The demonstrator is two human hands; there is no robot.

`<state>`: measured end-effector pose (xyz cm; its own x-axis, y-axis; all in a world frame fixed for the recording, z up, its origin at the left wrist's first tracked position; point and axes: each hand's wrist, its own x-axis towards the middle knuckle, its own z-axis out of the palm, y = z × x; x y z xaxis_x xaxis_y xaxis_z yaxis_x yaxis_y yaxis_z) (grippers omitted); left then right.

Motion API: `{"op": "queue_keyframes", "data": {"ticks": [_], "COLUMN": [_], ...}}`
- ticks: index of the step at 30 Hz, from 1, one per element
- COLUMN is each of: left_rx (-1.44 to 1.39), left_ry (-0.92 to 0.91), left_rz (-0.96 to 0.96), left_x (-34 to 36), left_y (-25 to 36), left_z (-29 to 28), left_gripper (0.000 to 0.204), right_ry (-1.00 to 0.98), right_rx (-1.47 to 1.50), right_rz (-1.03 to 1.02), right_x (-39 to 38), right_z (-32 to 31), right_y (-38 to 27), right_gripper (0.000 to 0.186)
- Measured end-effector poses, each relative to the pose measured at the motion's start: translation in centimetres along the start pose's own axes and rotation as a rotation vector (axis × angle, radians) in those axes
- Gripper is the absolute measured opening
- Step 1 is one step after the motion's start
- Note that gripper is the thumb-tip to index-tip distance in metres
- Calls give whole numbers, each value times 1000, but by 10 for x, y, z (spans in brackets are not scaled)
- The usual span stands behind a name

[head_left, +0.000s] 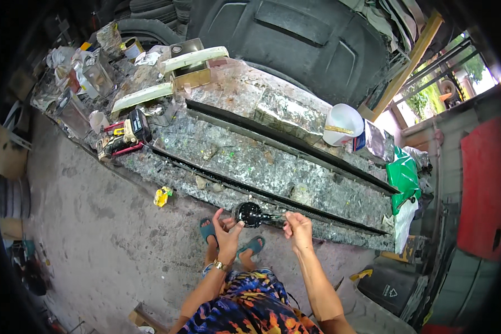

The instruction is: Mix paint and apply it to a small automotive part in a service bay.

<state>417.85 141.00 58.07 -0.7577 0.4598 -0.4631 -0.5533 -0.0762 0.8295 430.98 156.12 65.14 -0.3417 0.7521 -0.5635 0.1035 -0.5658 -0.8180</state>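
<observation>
At the near edge of the workbench, my left hand grips a small round cup of glossy black paint, fingers around its left side. My right hand pinches the thin handle of a paintbrush. The brush's dark, wet end points left and meets the cup; its tip blends into the black there. Just beyond my hands lies a long narrow black strip, shiny along part of its length. A second, wider black strip runs roughly parallel farther back.
A cordless drill lies at the bench's left. White bucket with a stick across it and green plastic bag stand right. Clutter and tins fill the far left. A yellow crumpled wrapper lies by the near edge. Black hood leans behind.
</observation>
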Motion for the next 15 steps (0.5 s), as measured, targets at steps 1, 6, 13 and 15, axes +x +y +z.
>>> {"op": "queue_keyframes", "data": {"ticks": [1,6,13,15], "left_rx": [-2,-95,-115,-106], "left_ry": [-1,44,34,50], "left_rz": [-1,-34,-34,-40], "left_x": [2,16,35,35], "left_y": [2,13,23,27], "left_z": [-1,-7,-17,-22], "left_gripper": [75,73,72,73], "right_ry": [2,85,174,214], "right_rx": [-2,94,-475,-1014], "right_rz": [-1,-123,-482,-988], "right_x": [1,13,31,36], "right_z": [-2,11,62,53], "right_y": [2,7,16,12], "right_gripper": [16,17,13,12]}}
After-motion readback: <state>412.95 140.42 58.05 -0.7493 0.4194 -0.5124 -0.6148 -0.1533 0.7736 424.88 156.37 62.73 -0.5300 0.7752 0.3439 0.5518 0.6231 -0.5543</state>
